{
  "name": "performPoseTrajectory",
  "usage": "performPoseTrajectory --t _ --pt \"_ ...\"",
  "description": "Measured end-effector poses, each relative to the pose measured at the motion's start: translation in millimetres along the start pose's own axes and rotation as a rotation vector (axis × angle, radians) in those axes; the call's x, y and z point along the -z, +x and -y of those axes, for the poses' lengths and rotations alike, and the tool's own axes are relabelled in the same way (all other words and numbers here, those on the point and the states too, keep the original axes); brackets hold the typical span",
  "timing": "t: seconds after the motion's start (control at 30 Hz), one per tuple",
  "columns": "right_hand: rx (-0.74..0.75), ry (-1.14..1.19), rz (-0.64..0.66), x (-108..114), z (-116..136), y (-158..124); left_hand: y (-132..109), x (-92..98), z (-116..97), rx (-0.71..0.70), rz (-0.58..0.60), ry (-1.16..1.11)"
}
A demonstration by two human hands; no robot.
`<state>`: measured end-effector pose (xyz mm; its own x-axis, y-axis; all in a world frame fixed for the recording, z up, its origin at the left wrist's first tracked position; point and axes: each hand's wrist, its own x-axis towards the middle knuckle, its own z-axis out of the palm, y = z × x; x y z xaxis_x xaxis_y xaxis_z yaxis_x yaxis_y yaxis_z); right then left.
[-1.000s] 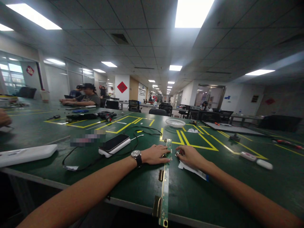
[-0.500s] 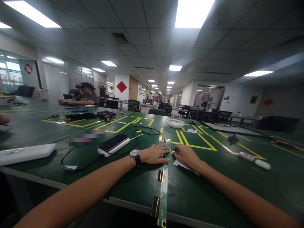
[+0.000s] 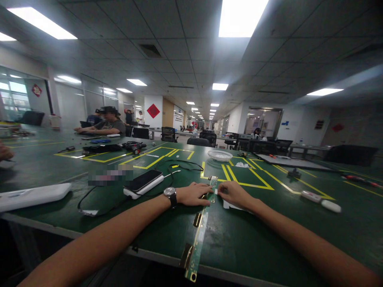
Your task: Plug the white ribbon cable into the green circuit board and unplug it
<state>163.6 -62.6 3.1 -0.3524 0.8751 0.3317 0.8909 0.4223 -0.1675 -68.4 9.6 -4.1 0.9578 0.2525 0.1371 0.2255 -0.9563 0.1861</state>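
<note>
A long, narrow green circuit board [image 3: 200,235] with gold tabs along its left side lies on the green table, its near end reaching past the front edge. Across its far part rests my left hand [image 3: 196,194], fingers stretched out and touching the board, thumb pointing right. My right hand [image 3: 235,194] is closed in a pinch just right of the board, with a small white piece [image 3: 216,191] at its fingertips. Under the right hand and wrist lies a white paper-like strip [image 3: 229,205], partly covered.
Left of my hands, a phone [image 3: 146,180] lies on a white power bank with a black cable. A white basket [image 3: 220,155] stands ahead. Yellow tape marks the table [image 3: 251,231]. At right are small white cases [image 3: 330,206]. Another person's hand [image 3: 6,152] shows at far left.
The circuit board's near end has swung left, so the board lies more slanted. My right hand has shifted slightly; my left hand stays on the board.
</note>
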Motion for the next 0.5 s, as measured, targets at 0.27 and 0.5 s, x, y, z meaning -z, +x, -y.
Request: performPoseTrajectory --t 0.27,0.5 --pt "0.016 0.028 -0.026 -1.6 0.0 0.3 1.1 -0.6 1.1 -0.020 -0.006 -0.028" --pt "0.135 0.141 0.018 7.8 -8.3 -0.3 -0.7 -0.7 3.3 -0.019 -0.024 -0.070"
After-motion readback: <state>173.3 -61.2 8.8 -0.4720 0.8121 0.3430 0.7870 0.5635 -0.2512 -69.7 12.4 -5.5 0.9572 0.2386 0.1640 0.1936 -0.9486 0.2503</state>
